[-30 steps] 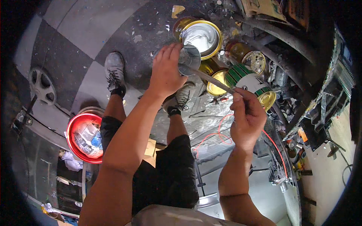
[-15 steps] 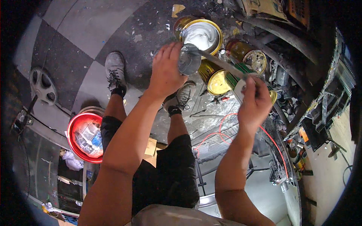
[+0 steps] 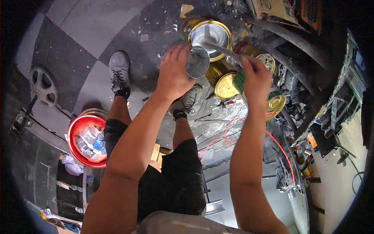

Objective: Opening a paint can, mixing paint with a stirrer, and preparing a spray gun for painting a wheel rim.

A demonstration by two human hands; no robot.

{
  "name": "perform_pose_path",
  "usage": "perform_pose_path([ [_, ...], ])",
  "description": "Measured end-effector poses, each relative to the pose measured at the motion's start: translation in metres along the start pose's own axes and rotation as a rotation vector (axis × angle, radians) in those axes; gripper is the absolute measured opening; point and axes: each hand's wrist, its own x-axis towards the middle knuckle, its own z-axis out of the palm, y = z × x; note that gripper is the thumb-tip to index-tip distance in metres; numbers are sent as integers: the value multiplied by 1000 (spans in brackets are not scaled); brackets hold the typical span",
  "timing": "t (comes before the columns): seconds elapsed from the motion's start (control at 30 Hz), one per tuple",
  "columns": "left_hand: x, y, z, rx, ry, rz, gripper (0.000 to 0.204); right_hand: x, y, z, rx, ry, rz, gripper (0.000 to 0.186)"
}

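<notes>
My left hand is closed around a clear cup, holding it just in front of an open can of whitish paint-like stuff. A long flat stirring stick is gripped in my right hand. The stick slants left and away, and its far end reaches into the can; whether it touches the whitish stuff I cannot tell. Beside the open can lies a gold can with its round end facing me. Under my right hand is a green-and-white container, mostly hidden.
A red-rimmed bucket with paper and blue scraps stands at left, near a wheel cover. A thin red hose curves along the right. Car parts and pipes crowd the right side. My shoes are on the stained floor.
My right hand has moved left and slightly up, taking the stick's end from beside the cup into the open can. The left hand and cup have hardly moved.
</notes>
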Motion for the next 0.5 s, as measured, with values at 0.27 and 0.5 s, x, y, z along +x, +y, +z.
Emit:
perform_pose_path([
  [0.27, 2, 3, 2, 13, -34, -1, 94, -96, -30, -75, 363, 119, 4, 18],
  [0.5, 3, 2, -2, 22, -48, 29, 95, -97, -32, -13, 358, -61, 37, 17],
])
